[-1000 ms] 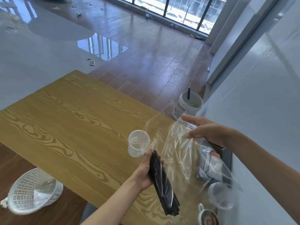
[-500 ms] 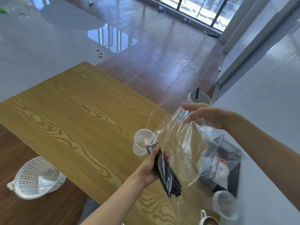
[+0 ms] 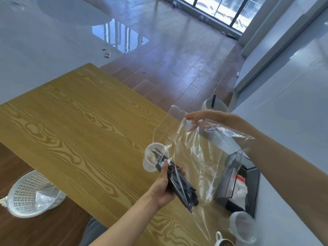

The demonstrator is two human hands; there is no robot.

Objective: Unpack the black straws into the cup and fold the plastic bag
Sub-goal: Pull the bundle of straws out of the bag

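Head view: bundle of black straws (image 3: 174, 181), 0.5 s ago short of the cup (image 3: 153, 159), now has its tips inside the rim; unpacking nearly there. Left hand (image 3: 164, 188) grasps the bundle through the plastic bag (image 3: 193, 150); right hand (image 3: 200, 117) pinches the bag's upper edge, lifting it clear. Count: 1 bundle, 1 bag, 1 target cup on the worktop (image 3: 74, 132), 2 hands.

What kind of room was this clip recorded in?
Probably a bare, unfinished indoor space: a wooden table on a wet, littered tiled floor, floor-length windows, and a white bucket on the floor.
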